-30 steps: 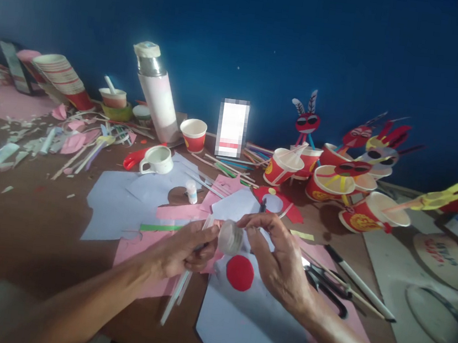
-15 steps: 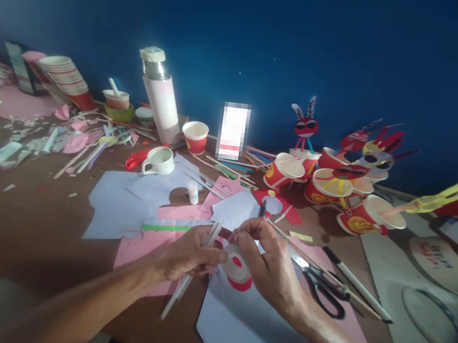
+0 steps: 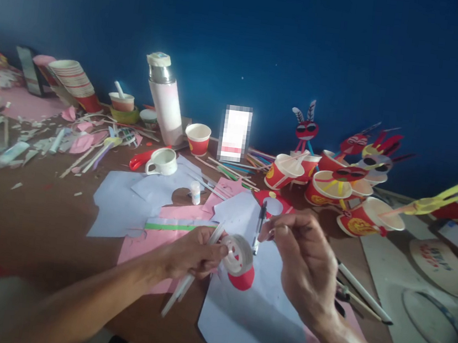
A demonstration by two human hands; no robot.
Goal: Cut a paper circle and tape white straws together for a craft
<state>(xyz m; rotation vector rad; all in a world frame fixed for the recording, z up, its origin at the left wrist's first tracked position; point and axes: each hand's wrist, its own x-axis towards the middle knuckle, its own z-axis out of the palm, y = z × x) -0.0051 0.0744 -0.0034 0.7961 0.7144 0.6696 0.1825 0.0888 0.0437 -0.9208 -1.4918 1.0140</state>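
Observation:
My left hand is closed around white straws and a roll of clear tape. Just below the tape a red paper shape shows, partly covered; whether it is held too I cannot tell. My right hand is raised to the right of the roll, thumb and fingers pinched together. What the pinch holds, if anything, is too small to make out. Close by its fingertips lies a black pen on a pale blue sheet.
Scissors are largely hidden behind my right hand. A white marker lies beyond them. Red paper cups with paper figures stand at right. A white mug, a flask and paper scraps occupy the left and back.
My right hand has moved right, away from the tape roll, still pinched. The roll and pen are now more exposed, while the scissors are more covered. My left hand keeps its grip.

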